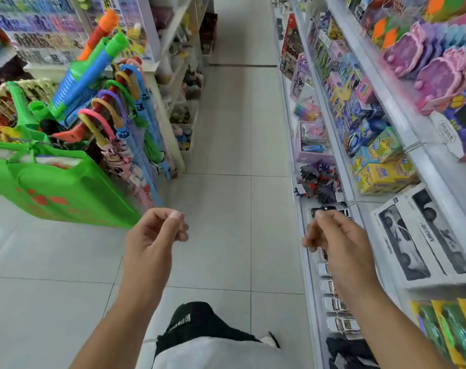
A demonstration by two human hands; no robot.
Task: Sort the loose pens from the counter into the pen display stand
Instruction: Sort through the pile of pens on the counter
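I stand in a shop aisle with both arms held out in front of me. My left hand (157,230) hovers over the tiled floor with its fingers loosely curled and nothing in it. My right hand (330,235) hangs beside the right-hand shelf edge, fingers also loosely curled and holding nothing. No loose pens, counter or pen display stand show in this view.
A tiled aisle (234,145) runs ahead. Shelves of boxed toys (381,161) and toy cars (335,304) line the right. On the left stand a green bag (61,187), hanging umbrellas (125,123) and a white shelf unit (173,75).
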